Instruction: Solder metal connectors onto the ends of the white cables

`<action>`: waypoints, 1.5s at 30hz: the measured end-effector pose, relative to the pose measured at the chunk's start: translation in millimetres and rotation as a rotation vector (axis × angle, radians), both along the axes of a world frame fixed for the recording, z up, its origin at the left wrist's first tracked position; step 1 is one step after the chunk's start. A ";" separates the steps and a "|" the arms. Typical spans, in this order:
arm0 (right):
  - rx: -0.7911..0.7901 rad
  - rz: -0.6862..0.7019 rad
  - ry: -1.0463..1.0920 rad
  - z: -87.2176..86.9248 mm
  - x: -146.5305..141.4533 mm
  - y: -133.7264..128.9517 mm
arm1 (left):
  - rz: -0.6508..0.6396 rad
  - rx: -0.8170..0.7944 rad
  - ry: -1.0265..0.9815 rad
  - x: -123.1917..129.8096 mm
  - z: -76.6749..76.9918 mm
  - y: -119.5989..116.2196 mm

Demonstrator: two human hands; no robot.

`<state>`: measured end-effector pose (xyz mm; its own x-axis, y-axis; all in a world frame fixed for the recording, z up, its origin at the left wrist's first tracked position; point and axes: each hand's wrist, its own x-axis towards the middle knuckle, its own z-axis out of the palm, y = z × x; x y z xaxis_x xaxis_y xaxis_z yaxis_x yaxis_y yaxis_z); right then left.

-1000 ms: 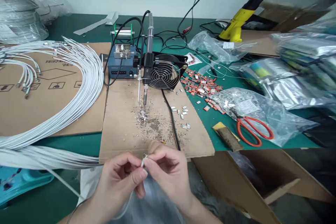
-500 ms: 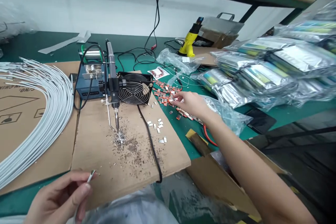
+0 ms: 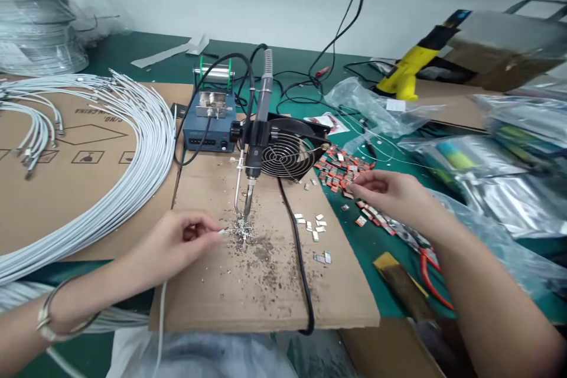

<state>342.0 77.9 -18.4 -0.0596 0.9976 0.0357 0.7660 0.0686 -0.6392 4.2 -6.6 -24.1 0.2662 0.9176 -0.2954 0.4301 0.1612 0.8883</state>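
My left hand is closed in a pinch on the end of a white cable, whose length hangs below the hand. The pinched end is close to the tip of a soldering iron clamped tip-down over a heap of solder bits. Over on the right, my right hand has thumb and forefinger together at the edge of a pile of small orange-and-silver parts. Whatever is between those fingertips is too small to make out. Several small pale pieces lie on the cardboard.
Behind the iron stand a blue soldering station, a solder spool and a black fan. Bundled white cables lie left. Red-handled pliers, a yellow heat gun and silver bags are right. A black cord crosses the cardboard.
My left hand has moved forward and right, bringing the cable end up to the iron's tip. My right hand stays by the orange parts. The view has turned left.
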 end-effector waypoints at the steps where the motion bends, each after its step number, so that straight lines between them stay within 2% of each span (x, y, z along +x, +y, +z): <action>1: -0.036 0.013 0.057 1.7 -8.6 -6.0 | -0.029 0.000 -0.006 2.5 -1.4 7.5; 5: -0.319 0.098 0.438 0.9 -52.0 -33.5 | -0.078 -0.061 -0.057 11.1 -9.3 26.0; 8: -0.534 0.230 0.580 -5.8 -84.4 -50.8 | -0.111 -0.109 -0.077 12.5 -11.8 28.7; 12: -0.546 0.273 0.583 -20.5 -116.3 -60.9 | -0.122 -0.119 -0.091 11.8 -10.9 26.6; 16: -0.611 0.193 0.814 -35.3 -133.2 -58.3 | -0.103 -0.095 -0.103 14.5 -10.8 25.8; 20: -0.698 0.109 0.982 -40.7 -138.1 -54.0 | -0.095 -0.091 -0.109 16.6 -11.4 26.2; 25: -0.676 0.131 1.042 -37.3 -136.4 -54.2 | -0.114 -0.074 -0.088 16.5 -11.3 25.6; 45: -0.660 0.164 1.059 -35.7 -134.0 -55.8 | -0.095 -0.142 -0.107 18.5 -6.8 28.8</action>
<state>208.0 22.1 -54.1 -0.4313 0.8272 -0.3602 -0.1301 -0.4521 -0.8824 22.7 22.1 -30.9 0.3862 0.8379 -0.3856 0.3541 0.2513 0.9008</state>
